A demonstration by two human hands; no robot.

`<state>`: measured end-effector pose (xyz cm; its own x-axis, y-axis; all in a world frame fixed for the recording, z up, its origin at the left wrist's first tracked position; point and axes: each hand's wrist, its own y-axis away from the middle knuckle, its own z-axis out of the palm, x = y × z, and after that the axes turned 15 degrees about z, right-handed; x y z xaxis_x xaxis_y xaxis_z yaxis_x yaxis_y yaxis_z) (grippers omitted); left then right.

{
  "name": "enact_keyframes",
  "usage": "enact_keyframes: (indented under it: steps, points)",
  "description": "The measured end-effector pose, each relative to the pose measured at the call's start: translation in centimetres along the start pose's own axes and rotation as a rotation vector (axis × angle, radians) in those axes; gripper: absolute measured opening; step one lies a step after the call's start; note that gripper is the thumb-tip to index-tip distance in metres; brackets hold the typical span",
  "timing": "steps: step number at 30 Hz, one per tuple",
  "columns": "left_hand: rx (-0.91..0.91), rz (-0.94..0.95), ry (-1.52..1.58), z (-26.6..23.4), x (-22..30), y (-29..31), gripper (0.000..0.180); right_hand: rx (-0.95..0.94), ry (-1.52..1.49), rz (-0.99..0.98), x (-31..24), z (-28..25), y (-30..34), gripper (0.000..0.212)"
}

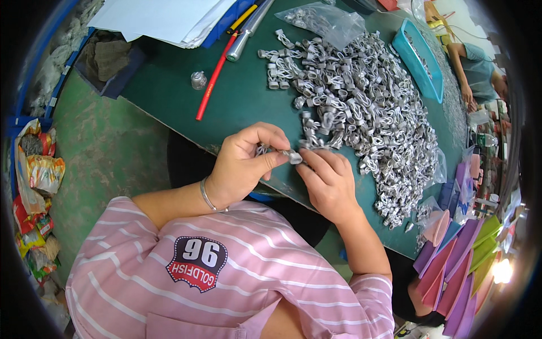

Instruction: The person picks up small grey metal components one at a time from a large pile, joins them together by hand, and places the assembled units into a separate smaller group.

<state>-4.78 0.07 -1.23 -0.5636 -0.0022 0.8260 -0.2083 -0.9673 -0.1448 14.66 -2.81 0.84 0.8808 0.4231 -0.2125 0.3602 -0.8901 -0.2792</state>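
Note:
Near the table's front edge, a small silver cap (294,159) sits between my two hands. My left hand (240,161) is closed, thumb and forefinger pinching the part at the cap's left side. A bit of grey looped cord shows inside that hand. My right hand (333,183) is closed too, its curled fingertips against the cap's right side; its thumb is hidden. Just beyond my fingers spreads a large pile of silver caps with grey loops (361,107). One silver piece (198,80) lies apart from the pile, near a red pencil (210,90).
White paper sheets (164,20) and a metal tube (243,42) lie at the back left. A turquoise tray (418,62) and a clear plastic bag (327,22) border the pile. Colourful bins (457,265) stand at right. Another person's arm (460,70) shows at far right.

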Motion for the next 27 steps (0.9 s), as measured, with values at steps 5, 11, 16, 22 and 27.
enact_keyframes:
  steps: [5, 11, 16, 22, 27]
  points:
    - [0.024, -0.356, 0.359, 0.7, 0.6, -0.7, 0.016, 0.044, -0.053, 0.126, 1.7, -1.7, 3.4, 0.024]
    - [-0.049, -0.385, 0.477, 1.1, -0.4, -0.1, 0.005, 0.312, -0.22, 0.577, 2.2, -2.1, 6.0, 0.021]
    - [-0.084, -0.43, 0.373, 2.4, -0.5, -0.1, 0.01, 0.252, -0.153, 0.535, -0.1, -0.8, 4.2, 0.028]
    - [-0.246, -0.403, -0.049, 3.5, -0.5, 0.5, 0.023, 0.435, -0.31, 0.585, -0.6, 0.1, 5.0, 0.028]
    - [-0.331, -0.424, -0.188, 4.2, -0.7, 0.3, 0.016, 0.561, -0.513, 0.364, -1.4, 0.1, 5.2, 0.036]
